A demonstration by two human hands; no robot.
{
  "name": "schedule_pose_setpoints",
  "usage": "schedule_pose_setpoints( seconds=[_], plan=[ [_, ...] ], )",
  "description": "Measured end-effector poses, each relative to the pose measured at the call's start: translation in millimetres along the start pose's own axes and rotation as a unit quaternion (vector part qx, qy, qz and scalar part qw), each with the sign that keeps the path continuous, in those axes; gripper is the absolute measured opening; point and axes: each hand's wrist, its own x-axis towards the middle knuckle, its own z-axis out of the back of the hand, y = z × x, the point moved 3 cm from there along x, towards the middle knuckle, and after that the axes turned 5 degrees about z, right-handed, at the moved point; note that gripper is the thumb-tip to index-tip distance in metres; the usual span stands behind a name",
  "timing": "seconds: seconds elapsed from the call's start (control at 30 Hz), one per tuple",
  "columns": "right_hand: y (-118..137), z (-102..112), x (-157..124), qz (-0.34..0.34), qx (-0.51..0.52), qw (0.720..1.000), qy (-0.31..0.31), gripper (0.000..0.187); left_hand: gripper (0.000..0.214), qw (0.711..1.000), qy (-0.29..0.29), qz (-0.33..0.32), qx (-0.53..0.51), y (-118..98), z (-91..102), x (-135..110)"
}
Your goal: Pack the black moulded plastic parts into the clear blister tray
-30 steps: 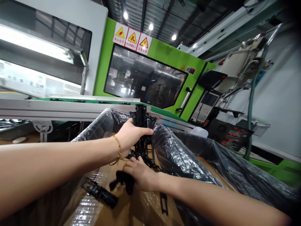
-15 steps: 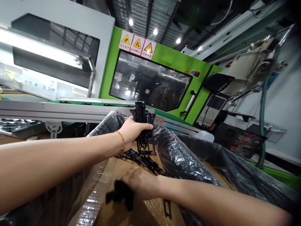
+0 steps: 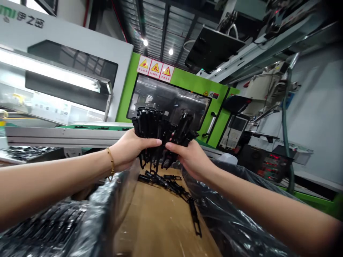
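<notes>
Two hands meet in the head view, raised above a cardboard box (image 3: 160,221) lined with black plastic film (image 3: 230,221). Left hand (image 3: 128,150), fingers clamped, grips a bundle of black plastic parts (image 3: 150,125); right hand (image 3: 189,157), fingers clamped, holds a second bunch (image 3: 184,126) touching the first. More loose parts (image 3: 171,185) lie on the box floor below. Behind stands a green machine (image 3: 193,82).
</notes>
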Motion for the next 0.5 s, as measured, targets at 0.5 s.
schedule_pose_setpoints(
  seconds=[0.5],
  plan=[
    [118,-465,-57,0.140,0.123,0.961,0.203,0.007,0.018,0.827,-0.426,-0.006,0.368,-146,288.5,-414]
  ],
)
